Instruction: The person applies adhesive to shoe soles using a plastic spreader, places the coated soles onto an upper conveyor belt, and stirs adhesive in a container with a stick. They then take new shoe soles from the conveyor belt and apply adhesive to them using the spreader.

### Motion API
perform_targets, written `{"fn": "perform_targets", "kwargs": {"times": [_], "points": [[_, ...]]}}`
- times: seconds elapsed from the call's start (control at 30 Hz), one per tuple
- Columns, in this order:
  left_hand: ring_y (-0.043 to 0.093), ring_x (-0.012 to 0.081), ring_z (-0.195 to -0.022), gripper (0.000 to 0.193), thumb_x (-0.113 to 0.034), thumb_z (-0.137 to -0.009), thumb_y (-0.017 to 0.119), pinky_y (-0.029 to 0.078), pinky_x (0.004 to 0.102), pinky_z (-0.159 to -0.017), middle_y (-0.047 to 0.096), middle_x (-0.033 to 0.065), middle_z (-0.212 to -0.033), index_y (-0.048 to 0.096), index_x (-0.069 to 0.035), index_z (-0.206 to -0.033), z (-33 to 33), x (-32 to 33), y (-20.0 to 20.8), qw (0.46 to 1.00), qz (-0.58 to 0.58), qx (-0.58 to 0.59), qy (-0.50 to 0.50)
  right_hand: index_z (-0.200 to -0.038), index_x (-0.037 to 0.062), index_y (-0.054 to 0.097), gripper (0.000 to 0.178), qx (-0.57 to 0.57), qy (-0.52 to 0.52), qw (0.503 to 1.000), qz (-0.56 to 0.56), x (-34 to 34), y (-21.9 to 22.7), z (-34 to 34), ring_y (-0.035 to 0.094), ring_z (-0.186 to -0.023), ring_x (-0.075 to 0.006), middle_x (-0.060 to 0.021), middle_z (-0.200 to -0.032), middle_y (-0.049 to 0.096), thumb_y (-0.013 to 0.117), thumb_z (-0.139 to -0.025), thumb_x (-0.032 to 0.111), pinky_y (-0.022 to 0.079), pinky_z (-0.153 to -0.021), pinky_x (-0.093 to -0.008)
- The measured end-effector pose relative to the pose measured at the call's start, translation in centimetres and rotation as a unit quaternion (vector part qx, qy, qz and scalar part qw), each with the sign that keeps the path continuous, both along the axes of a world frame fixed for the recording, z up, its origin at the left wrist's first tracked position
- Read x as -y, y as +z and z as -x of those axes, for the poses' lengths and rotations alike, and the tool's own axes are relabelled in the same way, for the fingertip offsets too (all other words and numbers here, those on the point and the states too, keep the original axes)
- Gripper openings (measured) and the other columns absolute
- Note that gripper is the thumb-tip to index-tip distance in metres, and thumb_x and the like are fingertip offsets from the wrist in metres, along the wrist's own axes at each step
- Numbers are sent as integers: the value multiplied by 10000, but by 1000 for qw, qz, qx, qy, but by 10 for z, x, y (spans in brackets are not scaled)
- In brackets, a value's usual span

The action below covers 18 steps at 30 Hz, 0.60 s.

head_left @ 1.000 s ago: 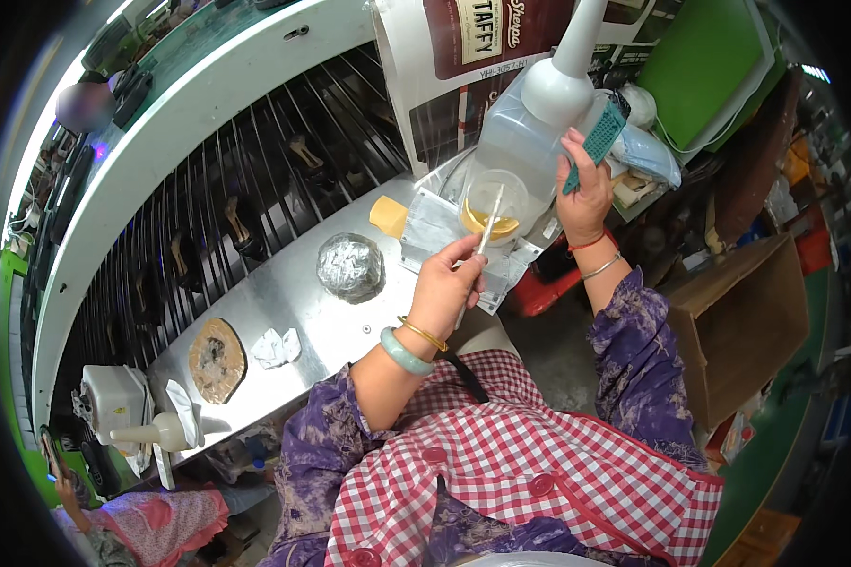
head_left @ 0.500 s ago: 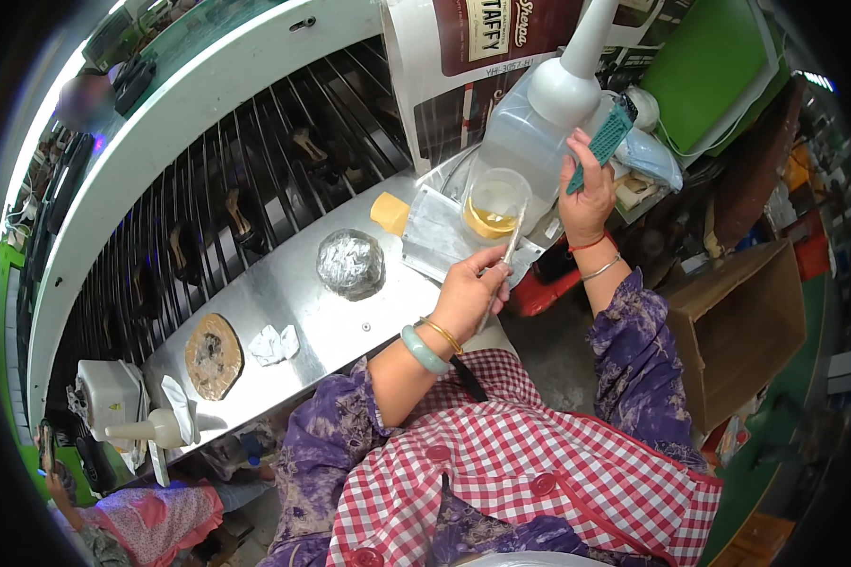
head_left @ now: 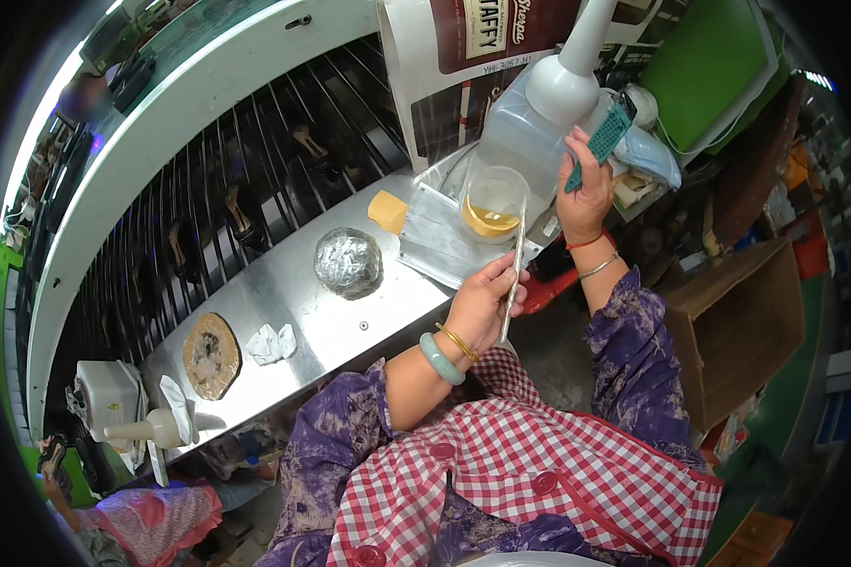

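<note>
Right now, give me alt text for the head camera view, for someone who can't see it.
A person's left hand holds a thin stick beside a clear cup of yellow liquid, while the right hand grips a teal brush by a large plastic jug. A foil ball sits on the steel counter.

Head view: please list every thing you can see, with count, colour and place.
Cup: 1, clear, yellow liquid inside, on tray.
Tray: 1, grey, right end of bench.
Bench: 1, steel, centre.
Jug: 1, translucent white, long spout, behind cup.
Foil ball: 1, silver, on bench.
Block: 1, yellow, left of tray.
Disc: 1, brown, left on bench.
Tissue: 1, white, beside disc.
Bottle: 1, cream, far left.
Box: 1, cardboard, right.
Left hand: holds thin stick.
Right hand: holds teal comb.
</note>
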<state>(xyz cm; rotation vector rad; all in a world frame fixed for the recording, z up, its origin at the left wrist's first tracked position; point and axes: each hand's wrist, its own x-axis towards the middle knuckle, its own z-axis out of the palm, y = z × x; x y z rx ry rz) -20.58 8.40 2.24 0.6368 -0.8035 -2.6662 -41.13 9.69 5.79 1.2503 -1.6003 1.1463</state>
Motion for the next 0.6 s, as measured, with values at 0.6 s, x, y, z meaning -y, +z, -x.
{"fn": "perform_targets", "kwargs": {"times": [0.6], "points": [[496,98,-671,300,-107,-916,540,376,193,-523,569,69,-895,461,-29,-1195,0,8,2,999,-28,-25,-10,-1069,112,589,309,0,-1,1000,5,0,0,0,617,-965,-300,-115,-1092,640,634,-790,-14,487,-835,-360]]}}
